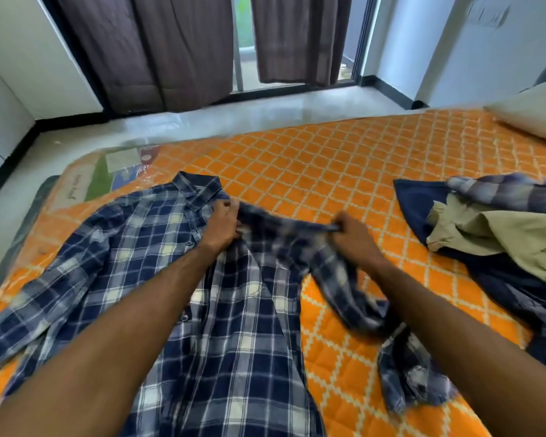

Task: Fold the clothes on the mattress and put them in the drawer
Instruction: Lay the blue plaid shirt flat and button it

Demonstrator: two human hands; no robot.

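- Blue-and-white plaid cotton bunches between two hands: the left hand [223, 223] pinches the plaid shirt [158, 279] just below its collar [197, 189], fingers [230, 205] curled on the cloth at the shoulder seam.
- The right hand [355, 239] grips the shirt's right sleeve [353, 294] near the shoulder, fingers closed round a gathered, blurred fold lifted off the mattress [344, 171].
- From the collar, the shirt's long axis runs toward the camera, front side up; its buttoned body lies flat, and the other sleeve spreads out to the collar's left.
- The held sleeve trails from the right hand down and away from the collar, its cuff [416, 383] resting on the orange quilting.
- The fold to come likely carries that sleeve across the body, toward the left hand; the right hand is the one placed to swing it.
- Well to the collar's right waits a heap of unfolded clothes [492, 234]: navy, khaki and a striped piece.
- Beyond the heap, a pillow [530, 108] sits at the mattress's far corner. No drawer is in view.
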